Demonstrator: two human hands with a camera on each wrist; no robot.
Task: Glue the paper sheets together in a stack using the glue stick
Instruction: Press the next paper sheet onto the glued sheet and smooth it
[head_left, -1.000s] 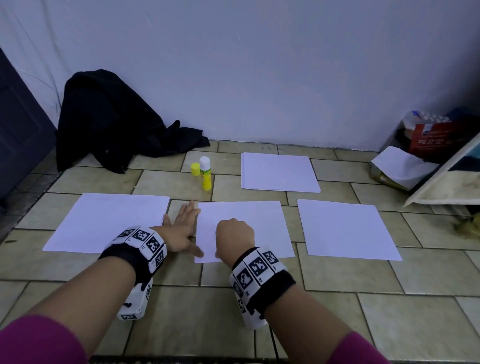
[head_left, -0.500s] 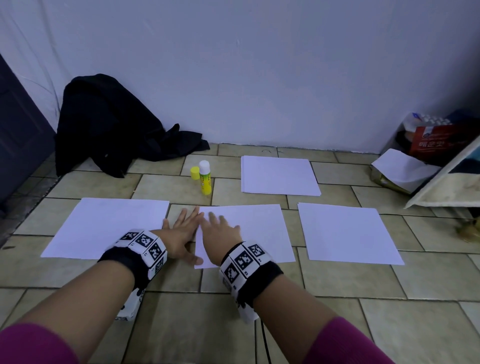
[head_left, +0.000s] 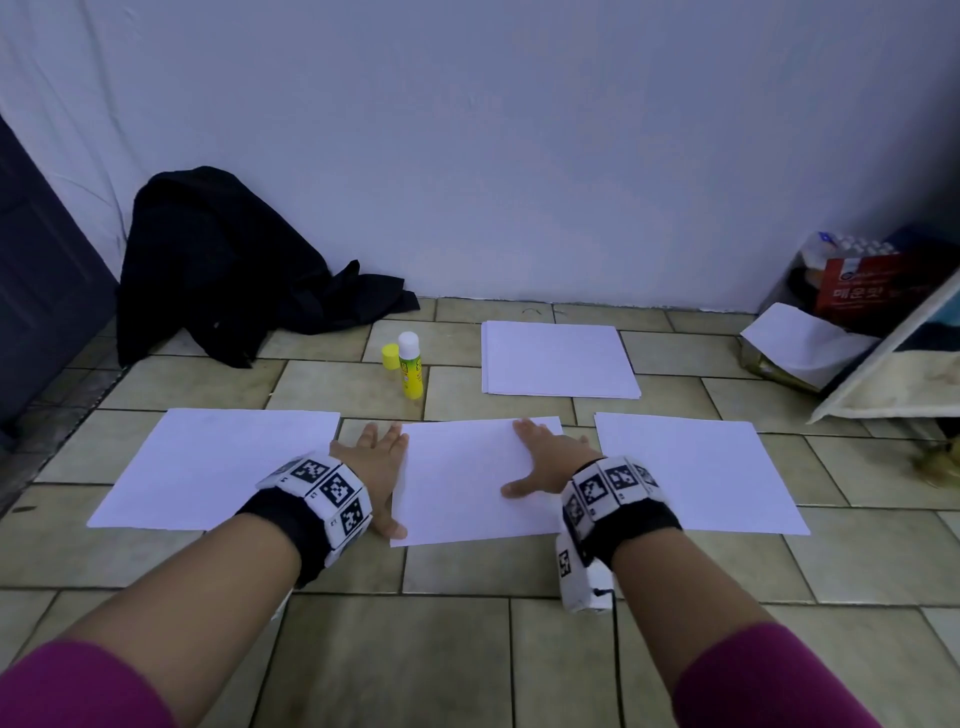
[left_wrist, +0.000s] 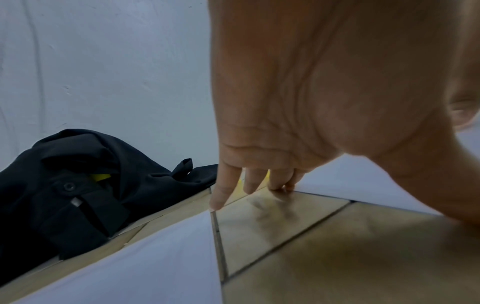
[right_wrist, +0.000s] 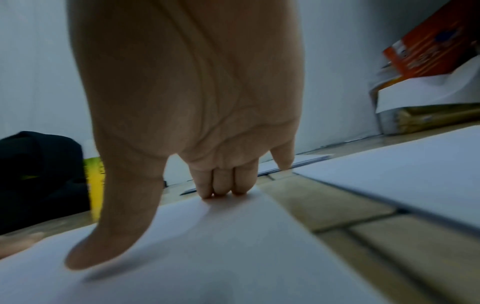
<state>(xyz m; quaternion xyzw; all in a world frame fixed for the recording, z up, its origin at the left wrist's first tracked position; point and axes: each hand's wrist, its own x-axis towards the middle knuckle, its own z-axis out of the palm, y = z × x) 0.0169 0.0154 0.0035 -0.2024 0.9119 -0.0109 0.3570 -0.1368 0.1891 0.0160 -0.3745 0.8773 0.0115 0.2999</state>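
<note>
Three white sheets lie in a row on the tiled floor: a left sheet (head_left: 218, 462), a middle sheet (head_left: 462, 483) and a right sheet (head_left: 696, 473). My left hand (head_left: 379, 462) lies flat with straight fingers on the floor along the middle sheet's left edge. My right hand (head_left: 545, 457) presses flat on the middle sheet's right part, fingers (right_wrist: 221, 183) straight and thumb spread. A yellow glue stick (head_left: 409, 366) stands uncapped behind the sheets, its yellow cap (head_left: 389, 356) beside it. A paper stack (head_left: 558, 358) lies further back.
A black garment (head_left: 228, 270) is heaped against the wall at the back left. A red box (head_left: 878, 283) and a crumpled sheet (head_left: 800, 343) sit at the back right beside a leaning board (head_left: 893, 358). A dark door (head_left: 36, 291) stands at the left.
My right hand opened from a curled fist and slid rightwards across the middle sheet to its right side. My left hand stayed flat by the sheet's left edge.
</note>
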